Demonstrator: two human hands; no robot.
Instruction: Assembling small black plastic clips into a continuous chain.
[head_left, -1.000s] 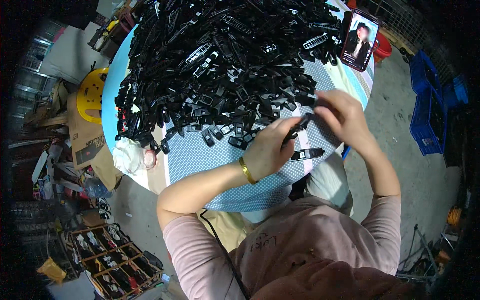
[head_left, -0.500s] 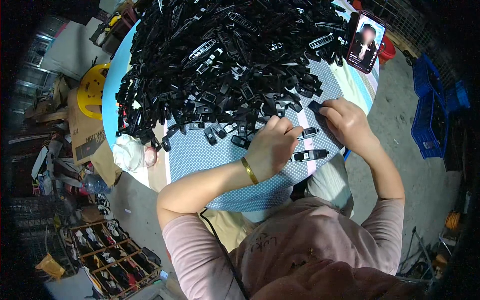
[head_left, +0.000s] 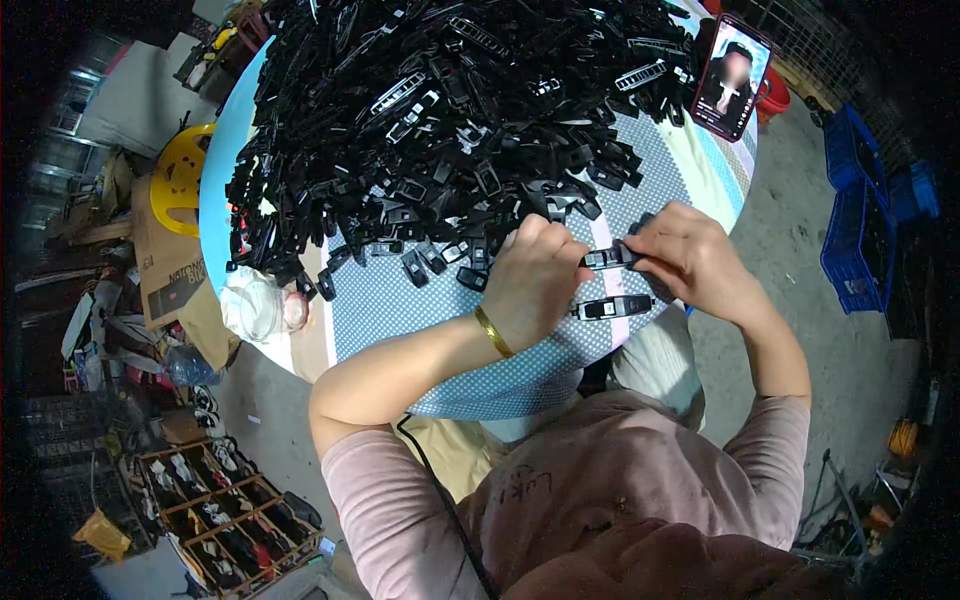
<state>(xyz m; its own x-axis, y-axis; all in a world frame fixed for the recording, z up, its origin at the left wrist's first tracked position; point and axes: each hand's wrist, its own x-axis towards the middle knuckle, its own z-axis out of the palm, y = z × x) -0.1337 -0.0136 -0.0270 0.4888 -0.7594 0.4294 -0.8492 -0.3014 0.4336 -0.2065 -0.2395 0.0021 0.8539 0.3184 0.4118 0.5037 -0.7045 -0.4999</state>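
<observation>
Tabletop point(head_left: 380, 320) under patterned cloth is your work surface; a broad pile of black plastic pieces point(head_left: 400, 130) covers its far side. Your left hand point(head_left: 537, 275) is at the near edge of the pile, fingers curled in on the left end of the upper black part point(head_left: 606, 258); its fingertips are partly hidden. Your right hand point(head_left: 695, 258) pinches the right end of the same part between thumb and fingers. A phone point(head_left: 732, 78) stands near the pile's right side. The lower black part point(head_left: 613, 307) lies apart on the cloth, nearer you, touched by neither hand. A small dark piece point(head_left: 646, 218) shows at your right fingers; whether it is gripped cannot be told.

Current step, as judged: two-handed handling of the upper black part. The next move calls for firm fingertip control at both ends, with the part level and clear of the lower one.
</observation>
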